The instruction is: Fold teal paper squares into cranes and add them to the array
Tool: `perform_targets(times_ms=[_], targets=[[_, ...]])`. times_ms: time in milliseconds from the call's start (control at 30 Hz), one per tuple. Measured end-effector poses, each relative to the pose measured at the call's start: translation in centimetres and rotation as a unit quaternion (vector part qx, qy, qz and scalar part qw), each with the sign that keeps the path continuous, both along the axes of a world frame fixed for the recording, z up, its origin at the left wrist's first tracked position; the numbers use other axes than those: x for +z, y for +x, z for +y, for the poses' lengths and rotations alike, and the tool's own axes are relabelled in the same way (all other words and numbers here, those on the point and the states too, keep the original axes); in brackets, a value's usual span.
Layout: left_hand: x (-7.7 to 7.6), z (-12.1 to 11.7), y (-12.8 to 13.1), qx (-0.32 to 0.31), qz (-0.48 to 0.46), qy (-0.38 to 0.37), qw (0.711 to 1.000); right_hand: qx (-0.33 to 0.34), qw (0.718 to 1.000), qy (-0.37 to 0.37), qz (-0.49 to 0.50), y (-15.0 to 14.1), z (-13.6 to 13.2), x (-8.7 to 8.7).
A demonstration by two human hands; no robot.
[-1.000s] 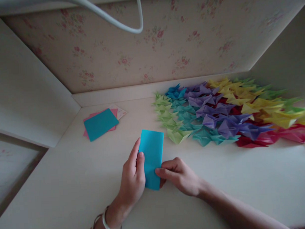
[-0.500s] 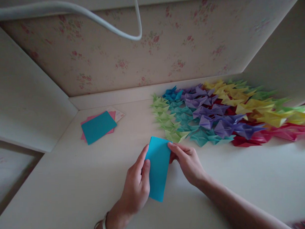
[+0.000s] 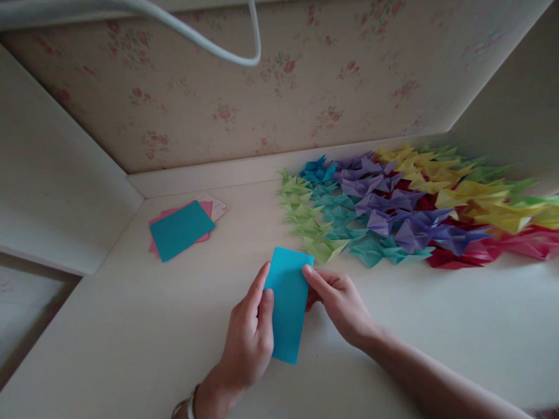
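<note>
A bright blue sheet of paper (image 3: 289,304), a narrow rectangle that looks folded in half, is held above the white desk between both hands. My left hand (image 3: 249,333) grips its left long edge, thumb on the front face and fingers behind. With thumb and fingers, my right hand (image 3: 337,296) pinches the right edge near the upper corner; the fingertips behind the paper are partly hidden. Beyond it to the right lie rows of folded paper cranes (image 3: 398,205) in green, teal, purple, yellow, red and pink.
A small stack of blue and pink paper (image 3: 182,230) rests at the back left, a whitish card (image 3: 219,207) poking out beneath. White panels stand at the left side. A white cable (image 3: 195,38) hangs in front of the floral wall (image 3: 225,113).
My right thumb has slid slightly down and inward along the paper's right edge, leaving the upper corner exposed. The left hand keeps its grip. The view has shifted a little.
</note>
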State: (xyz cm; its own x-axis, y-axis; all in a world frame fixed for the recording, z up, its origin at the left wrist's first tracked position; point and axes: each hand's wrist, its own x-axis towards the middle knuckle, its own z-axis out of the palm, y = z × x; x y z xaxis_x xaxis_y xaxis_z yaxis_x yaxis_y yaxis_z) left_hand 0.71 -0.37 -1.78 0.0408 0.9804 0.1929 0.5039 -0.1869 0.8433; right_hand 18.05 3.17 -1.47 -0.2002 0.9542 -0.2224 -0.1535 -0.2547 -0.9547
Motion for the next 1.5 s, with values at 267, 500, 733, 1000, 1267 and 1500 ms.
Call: perform_targets(times_ms=[267,500,733,1000,1267,1500], targets=[[0.1,0.2,-0.3,0.042,-0.017,-0.005,0.999,0.207,0.975,0.003,-0.077,-0.1,-1.1,-0.2],[0.0,0.3,-0.1,0.070,-0.036,0.006,0.997,0.318,0.943,-0.097,-0.003,-0.3,-1.6,0.3],[1.0,0.6,-0.1,0.064,-0.119,-0.108,0.985,0.246,0.966,-0.065,-0.046,-0.2,-1.0,-0.3],[1.9,0.9,0.1,-0.024,-0.074,-0.162,0.984,0.192,0.979,-0.036,-0.059,0.6,-0.4,0.6],[1.9,0.8,0.1,-0.111,-0.161,-0.245,0.949,0.058,0.998,-0.004,-0.040,0.9,0.5,0.4],[1.9,0.7,0.2,-0.132,-0.164,-0.268,0.940,-0.091,0.995,0.023,0.015,1.8,1.8,0.1]])
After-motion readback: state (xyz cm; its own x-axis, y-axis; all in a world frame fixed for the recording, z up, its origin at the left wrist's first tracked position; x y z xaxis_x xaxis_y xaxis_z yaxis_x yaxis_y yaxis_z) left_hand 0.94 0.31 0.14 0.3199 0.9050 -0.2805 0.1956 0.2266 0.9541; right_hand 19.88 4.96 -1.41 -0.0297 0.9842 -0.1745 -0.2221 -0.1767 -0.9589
